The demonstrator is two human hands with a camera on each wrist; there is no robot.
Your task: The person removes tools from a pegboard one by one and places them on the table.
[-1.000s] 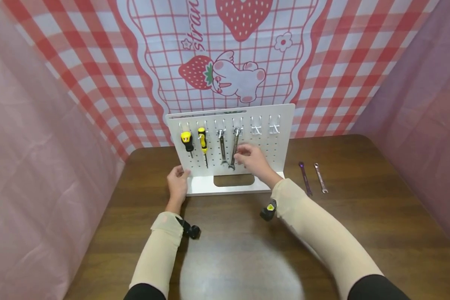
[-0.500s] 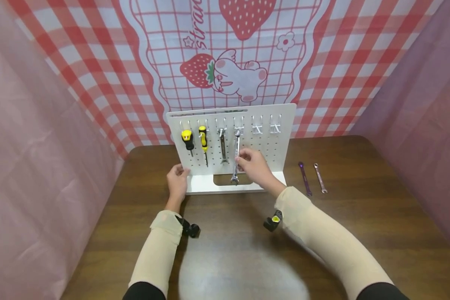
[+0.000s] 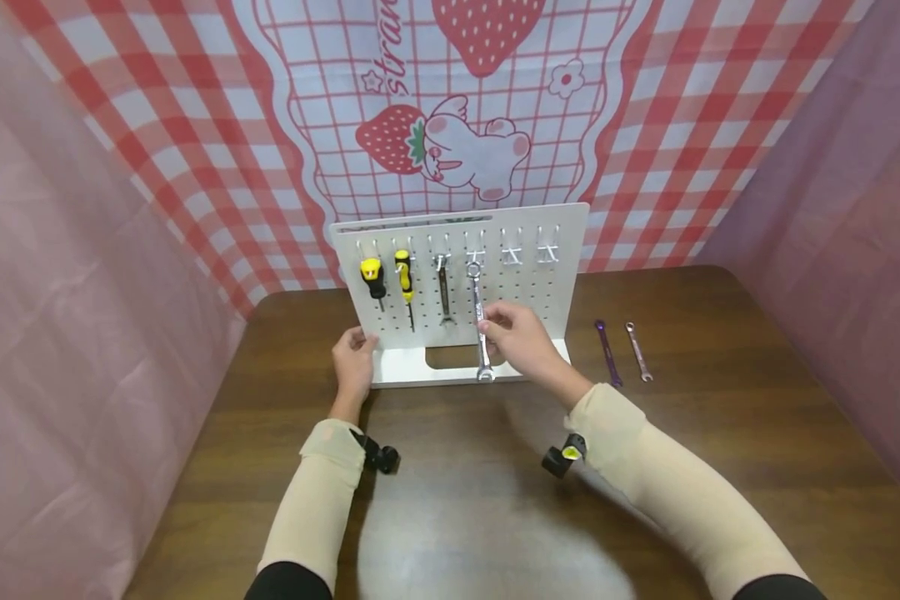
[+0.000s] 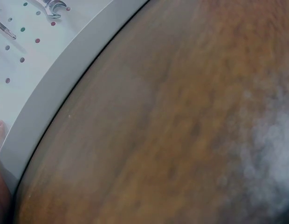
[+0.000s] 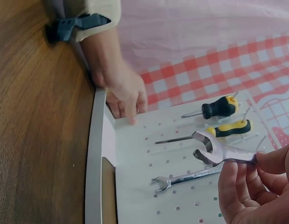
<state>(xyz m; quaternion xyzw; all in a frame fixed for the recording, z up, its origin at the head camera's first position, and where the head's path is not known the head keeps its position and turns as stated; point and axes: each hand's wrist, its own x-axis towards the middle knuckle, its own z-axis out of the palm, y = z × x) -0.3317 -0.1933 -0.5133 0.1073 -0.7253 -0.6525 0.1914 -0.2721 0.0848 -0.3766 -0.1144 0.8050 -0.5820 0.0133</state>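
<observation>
My right hand point(image 3: 523, 340) pinches a silver combination wrench point(image 3: 477, 293) by its shaft between thumb and fingers. Its ring end overlaps the fourth hook of the white pegboard point(image 3: 528, 282) in the head view, while the open end points down toward the base. In the right wrist view that open-end jaw point(image 5: 209, 151) stands out in front of the board. At the board's lower left edge, my left hand point(image 3: 354, 367) grips the panel, thumb side to the front and other fingers partly hidden behind. Another wrench point(image 3: 444, 292) hangs on the third hook.
A stubby screwdriver point(image 3: 375, 279) and a slim yellow-black screwdriver point(image 3: 405, 277) hang on the left hooks. Two bare hooks point(image 3: 512, 254) are on the right. On the wooden table point(image 3: 450, 500), a purple wrench point(image 3: 608, 353) and a small silver wrench point(image 3: 639, 352) lie right of the board.
The right hand has taken hold of the wrench on the fourth hook and drawn it outward and down, toward the person. The left hand stays at the board's edge.
</observation>
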